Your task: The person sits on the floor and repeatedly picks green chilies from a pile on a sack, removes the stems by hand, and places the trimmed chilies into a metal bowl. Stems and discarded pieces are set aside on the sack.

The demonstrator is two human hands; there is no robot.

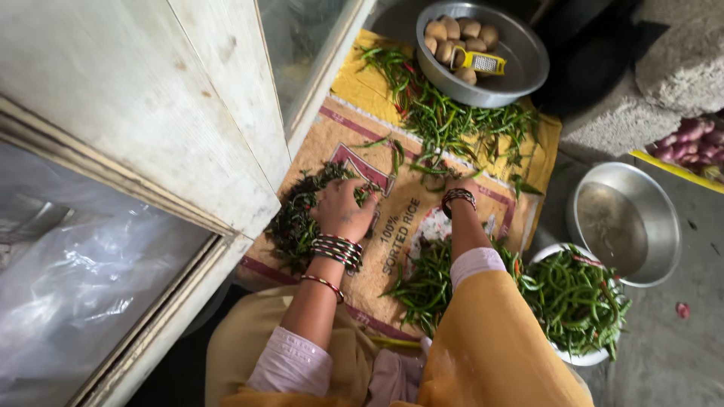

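She is crouched on the floor over a spread-out printed sack point(407, 203), sorting green chillies. Her left hand point(343, 209) lies palm-down on a dark heap of plucked stems point(296, 222), fingers curled into it, so the grip looks closed on a pinch of stems, though I cannot see what is inside it. Her right hand point(458, 188) reaches into the loose chillies point(452, 120) scattered just beyond it; the fingers are hidden among them and I cannot tell whether that grip is closed. By my judgement she is somewhere past halfway: a white bowl point(584, 354) just right of her right forearm is already heaped, a smaller pile point(426, 283) lies under that arm, yet a fair spread remains ahead (near the steel basin point(520, 71) of potatoes).
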